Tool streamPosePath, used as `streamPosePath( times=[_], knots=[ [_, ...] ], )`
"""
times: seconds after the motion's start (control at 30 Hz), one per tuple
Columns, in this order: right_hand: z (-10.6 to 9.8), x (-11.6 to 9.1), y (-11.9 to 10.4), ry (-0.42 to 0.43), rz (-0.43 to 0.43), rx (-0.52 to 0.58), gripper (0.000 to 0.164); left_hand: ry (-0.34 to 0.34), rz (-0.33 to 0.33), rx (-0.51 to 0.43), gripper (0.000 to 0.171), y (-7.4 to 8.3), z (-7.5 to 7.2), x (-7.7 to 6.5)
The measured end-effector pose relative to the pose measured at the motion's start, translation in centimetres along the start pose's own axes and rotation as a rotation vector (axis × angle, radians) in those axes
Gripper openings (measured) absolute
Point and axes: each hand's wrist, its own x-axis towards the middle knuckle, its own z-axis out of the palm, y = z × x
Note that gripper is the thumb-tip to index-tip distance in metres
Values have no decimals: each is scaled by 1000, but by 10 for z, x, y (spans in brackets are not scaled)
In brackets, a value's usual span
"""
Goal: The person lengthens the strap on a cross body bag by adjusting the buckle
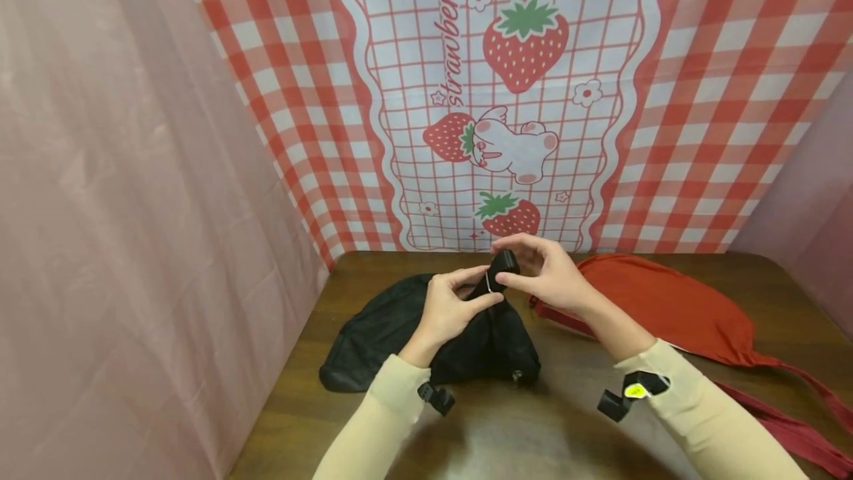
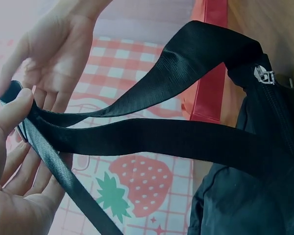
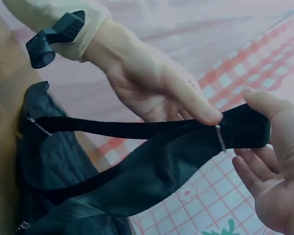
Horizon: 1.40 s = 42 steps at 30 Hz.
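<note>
A black fabric bag lies on the table, its wide black strap lifted and doubled into a loop. My left hand pinches the strap between thumb and fingers beside a thin metal slider. Around the loop's folded end curves my right hand, thumb close at one edge and fingers at the other. In the left wrist view a narrower length of strap hangs down from my left hand. A metal zipper pull shows on the bag.
A red-orange bag with a dark red strap lies on the right side of the wooden table. Behind the table hangs a checked strawberry cloth, with a pale pink curtain at the left.
</note>
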Motion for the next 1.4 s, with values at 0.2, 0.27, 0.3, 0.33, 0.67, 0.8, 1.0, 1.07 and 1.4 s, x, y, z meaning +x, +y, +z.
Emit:
streamPosePath(
  times=[0.2,0.27,0.3,0.33,0.67,0.8,1.0,1.07,1.4],
  knots=[
    [4,1,-1,83,17,33,34,0,-20,-27,45,-1,0,0],
    [5,1,-2,132,11,68,36,3,-23,-36,43,-2,0,0],
    [5,1,-2,149,10,86,38,4,-23,-41,43,-2,0,0],
    [5,2,-2,154,5,97,39,6,-25,-35,43,-2,0,1],
    [11,-1,6,195,-50,76,46,15,-29,-38,41,0,-3,3],
    [20,-12,20,168,-17,-82,51,56,-27,-40,40,3,-8,6],
    [34,-23,33,169,-85,-404,43,86,-43,-38,43,3,-13,8],
    [35,-26,36,172,-111,-445,42,92,-43,-50,43,4,-14,8],
    [40,-25,39,221,-139,-459,33,77,-44,-57,44,7,-6,7]
  ],
)
